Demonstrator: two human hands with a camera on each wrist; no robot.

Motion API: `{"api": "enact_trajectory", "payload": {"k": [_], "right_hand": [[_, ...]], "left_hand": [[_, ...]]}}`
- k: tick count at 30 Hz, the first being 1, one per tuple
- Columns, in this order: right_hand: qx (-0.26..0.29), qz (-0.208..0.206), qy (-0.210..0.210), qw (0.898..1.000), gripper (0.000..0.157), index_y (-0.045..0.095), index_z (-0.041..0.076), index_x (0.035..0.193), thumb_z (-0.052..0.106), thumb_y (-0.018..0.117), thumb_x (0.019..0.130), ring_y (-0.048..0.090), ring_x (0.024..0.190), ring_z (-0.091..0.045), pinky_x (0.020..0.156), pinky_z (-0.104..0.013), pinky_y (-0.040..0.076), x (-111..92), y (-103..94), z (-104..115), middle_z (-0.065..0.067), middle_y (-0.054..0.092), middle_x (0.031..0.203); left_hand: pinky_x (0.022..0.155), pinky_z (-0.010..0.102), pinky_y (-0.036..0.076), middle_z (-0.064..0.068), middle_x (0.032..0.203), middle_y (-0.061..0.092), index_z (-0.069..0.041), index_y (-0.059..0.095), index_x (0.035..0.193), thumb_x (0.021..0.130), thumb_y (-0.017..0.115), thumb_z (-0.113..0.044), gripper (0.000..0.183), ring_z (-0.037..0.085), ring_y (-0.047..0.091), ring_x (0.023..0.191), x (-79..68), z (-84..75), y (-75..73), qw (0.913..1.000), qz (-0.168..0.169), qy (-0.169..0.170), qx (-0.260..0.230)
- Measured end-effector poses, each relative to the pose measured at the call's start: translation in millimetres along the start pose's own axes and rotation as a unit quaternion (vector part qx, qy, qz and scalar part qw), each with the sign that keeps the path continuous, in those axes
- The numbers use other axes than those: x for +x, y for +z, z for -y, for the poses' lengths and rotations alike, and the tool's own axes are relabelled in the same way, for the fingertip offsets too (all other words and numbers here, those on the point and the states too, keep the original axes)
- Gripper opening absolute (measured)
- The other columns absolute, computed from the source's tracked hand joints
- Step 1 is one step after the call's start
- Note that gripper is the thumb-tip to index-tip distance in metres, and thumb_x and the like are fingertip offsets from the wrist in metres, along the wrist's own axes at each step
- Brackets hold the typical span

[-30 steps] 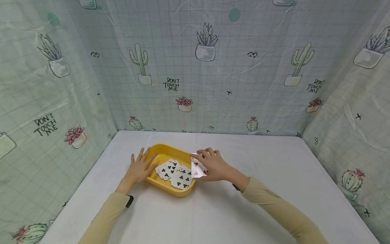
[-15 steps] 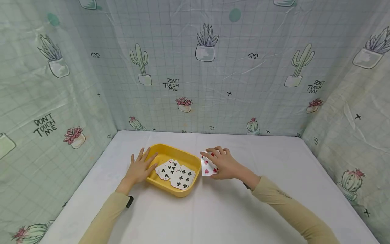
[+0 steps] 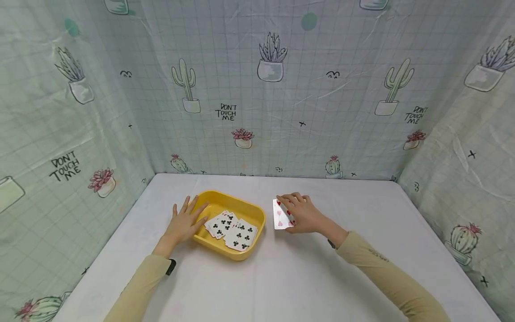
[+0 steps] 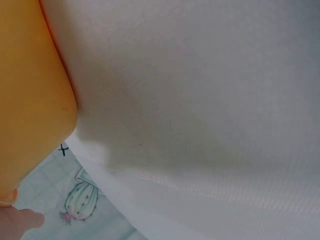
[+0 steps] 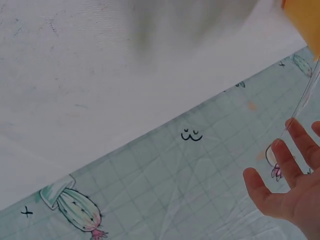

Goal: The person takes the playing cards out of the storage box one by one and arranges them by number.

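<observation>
My right hand [image 3: 302,213] pinches a playing card with red hearts [image 3: 280,216] above the table, to the right of the yellow tray [image 3: 260,212]. The right wrist view shows my right fingers [image 5: 286,159] against the thin edge of the card; whether it is a single card cannot be told. My left hand [image 3: 184,225] rests with fingers spread on the tray's left rim. Two overlapping groups of club cards [image 3: 241,235] lie face up inside the tray. In the left wrist view, the tray's outer wall [image 4: 35,95] fills the left side.
A white table [image 3: 322,268] spreads around the tray. Behind it and at both sides hangs a curtain [image 3: 225,147] printed with cacti and potted plants.
My right hand has moved right with the heart card, from over the tray's right rim to beside the tray. My left hand and the tray have stayed in place.
</observation>
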State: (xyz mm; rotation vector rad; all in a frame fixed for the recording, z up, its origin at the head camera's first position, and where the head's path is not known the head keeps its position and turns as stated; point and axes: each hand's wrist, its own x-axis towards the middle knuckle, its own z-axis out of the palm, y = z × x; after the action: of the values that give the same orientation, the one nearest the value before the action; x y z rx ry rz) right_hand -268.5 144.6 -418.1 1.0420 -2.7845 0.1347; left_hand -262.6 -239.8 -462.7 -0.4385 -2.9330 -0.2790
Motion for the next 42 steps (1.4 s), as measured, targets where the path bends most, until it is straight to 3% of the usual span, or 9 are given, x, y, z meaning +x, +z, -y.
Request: {"api": "enact_trajectory", "payload": {"k": [23, 42], "right_hand": [[0.002, 0.043, 0.041, 0.998, 0.092, 0.029, 0.013, 0.139, 0.045, 0.074, 0.066, 0.036, 0.115, -0.027, 0.089, -0.055, 0.034, 11, 32.1, -26, -0.006, 0.039, 0.135], [0.017, 0.101, 0.077, 0.992, 0.092, 0.027, 0.018, 0.140, 0.046, 0.074, 0.066, 0.032, 0.119, -0.028, 0.096, -0.056, 0.029, 29, 44.6, -23, -0.004, 0.037, 0.138]], "left_hand": [[0.100, 0.069, 0.004, 0.016, 0.149, 0.018, -0.020, 0.035, 0.138, 0.091, 0.042, -0.041, 0.052, 0.040, 0.009, 0.136, 0.9, -1.4, 1.1, 1.0000, 0.001, 0.002, -0.003], [0.101, 0.068, 0.002, 0.015, 0.149, 0.015, -0.020, 0.033, 0.139, 0.091, 0.040, -0.042, 0.053, 0.040, 0.007, 0.137, -0.3, 0.0, 0.1, 0.9999, 0.014, -0.004, -0.005]]}}
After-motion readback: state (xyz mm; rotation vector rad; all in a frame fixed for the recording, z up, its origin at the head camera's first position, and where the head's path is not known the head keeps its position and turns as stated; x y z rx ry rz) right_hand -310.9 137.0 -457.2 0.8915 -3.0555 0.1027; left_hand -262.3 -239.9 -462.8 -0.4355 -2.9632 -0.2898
